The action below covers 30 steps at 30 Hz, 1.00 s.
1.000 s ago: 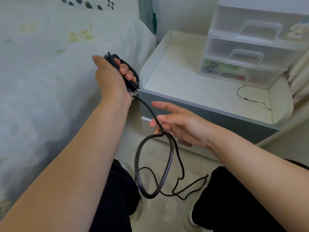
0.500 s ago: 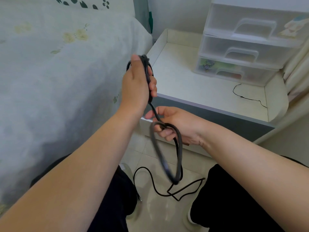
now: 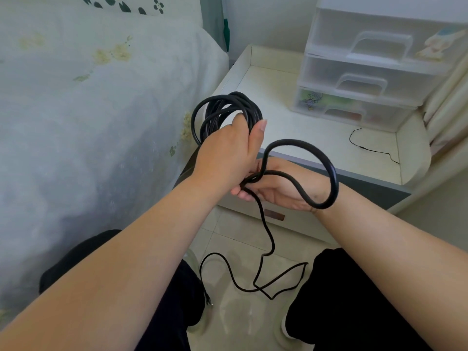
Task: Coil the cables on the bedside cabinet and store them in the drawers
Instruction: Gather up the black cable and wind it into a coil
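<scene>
Your left hand [image 3: 228,150] is clenched around a coil [image 3: 222,115] of black cable, fingers wrapped through the loops and thumb lying straight up along the side; the coil stands above your fist, over the gap between the bed [image 3: 88,97] and the cabinet [image 3: 316,133]. Your right hand [image 3: 278,186] sits just below and behind the left, palm up, with fingers curled on the cable where it crosses itself; the left hand hides most of them, so how tightly they pinch is hard to tell. From that crossing a fresh loop [image 3: 326,168] arches up over your right wrist and back down. The loose tail [image 3: 263,274] drops from your right hand to the floor [image 3: 240,317] between your knees, lying in slack bends. A thin wire [image 3: 367,148] lies on the cabinet top, in front of the drawers [image 3: 354,79], which are shut and well apart from both hands.
</scene>
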Each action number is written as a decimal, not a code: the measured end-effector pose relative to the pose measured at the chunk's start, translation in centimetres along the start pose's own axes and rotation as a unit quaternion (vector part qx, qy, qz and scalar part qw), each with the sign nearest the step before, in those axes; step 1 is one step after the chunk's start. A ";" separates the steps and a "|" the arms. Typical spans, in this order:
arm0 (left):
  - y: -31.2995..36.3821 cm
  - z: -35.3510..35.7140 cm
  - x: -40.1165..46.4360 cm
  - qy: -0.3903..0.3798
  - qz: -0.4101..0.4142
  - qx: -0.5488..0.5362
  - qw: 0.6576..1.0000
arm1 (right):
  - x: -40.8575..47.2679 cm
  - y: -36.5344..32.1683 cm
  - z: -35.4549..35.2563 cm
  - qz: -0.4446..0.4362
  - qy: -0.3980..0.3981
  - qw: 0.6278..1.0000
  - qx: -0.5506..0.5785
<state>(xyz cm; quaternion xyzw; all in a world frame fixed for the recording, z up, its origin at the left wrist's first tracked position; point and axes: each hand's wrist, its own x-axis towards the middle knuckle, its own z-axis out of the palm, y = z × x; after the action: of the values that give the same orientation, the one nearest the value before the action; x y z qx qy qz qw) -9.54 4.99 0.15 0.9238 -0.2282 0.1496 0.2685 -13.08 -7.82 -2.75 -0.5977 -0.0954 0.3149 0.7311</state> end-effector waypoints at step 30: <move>-0.1 0.5 -0.3 -0.043 -0.083 -0.083 0.992 | 0.4 1.1 4.6 -0.168 0.380 0.906 -0.084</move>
<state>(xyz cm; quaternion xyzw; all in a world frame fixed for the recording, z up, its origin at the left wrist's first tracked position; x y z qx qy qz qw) -9.65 4.83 -0.42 0.9197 -0.1736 0.0675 0.3457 -15.51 -3.73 -2.62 -0.7064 0.0643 -0.0728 0.7011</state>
